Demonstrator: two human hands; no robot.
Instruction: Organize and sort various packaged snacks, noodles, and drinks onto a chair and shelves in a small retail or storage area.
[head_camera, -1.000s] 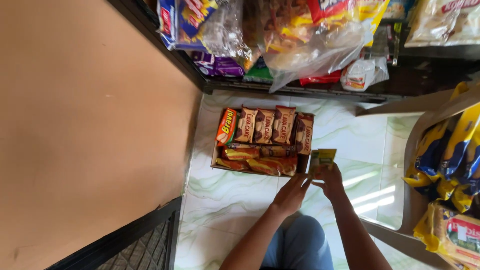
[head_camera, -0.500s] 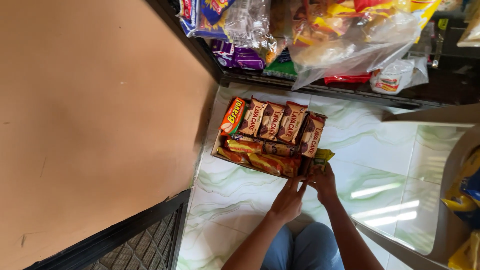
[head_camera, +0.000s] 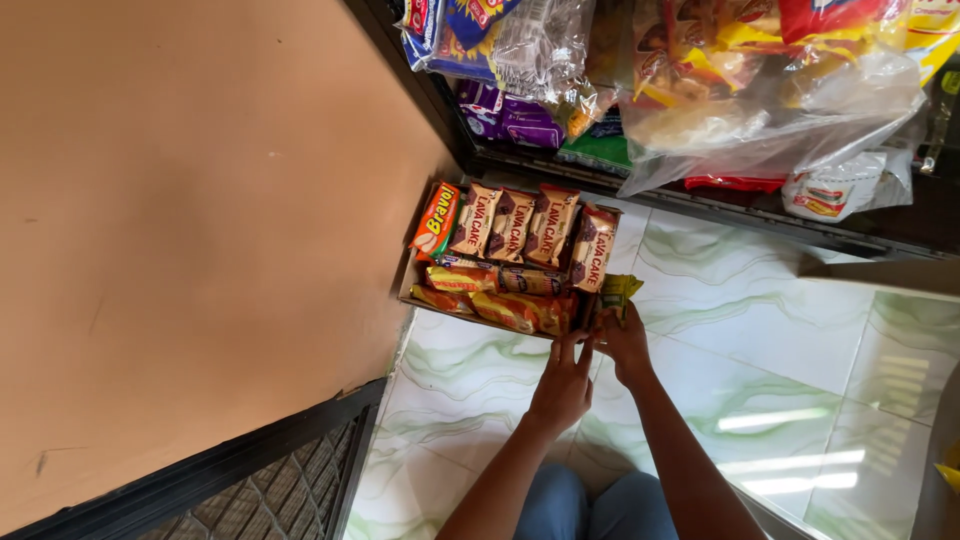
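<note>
Snack box (head_camera: 425, 297), floor-level beside the wall, shows cake packets (head_camera: 530, 225) already ranked. My right hand (head_camera: 625, 340) pinches a yellow-green packet (head_camera: 618, 293) at the box's near corner, apparently unseated; my left hand (head_camera: 562, 385) rests open-fingered against the rim.

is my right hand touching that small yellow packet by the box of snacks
Touching. The head view shows the right hand with its fingers closed around the lower end of the yellow packet, no gap between them, at the corner of the snack box.
</note>
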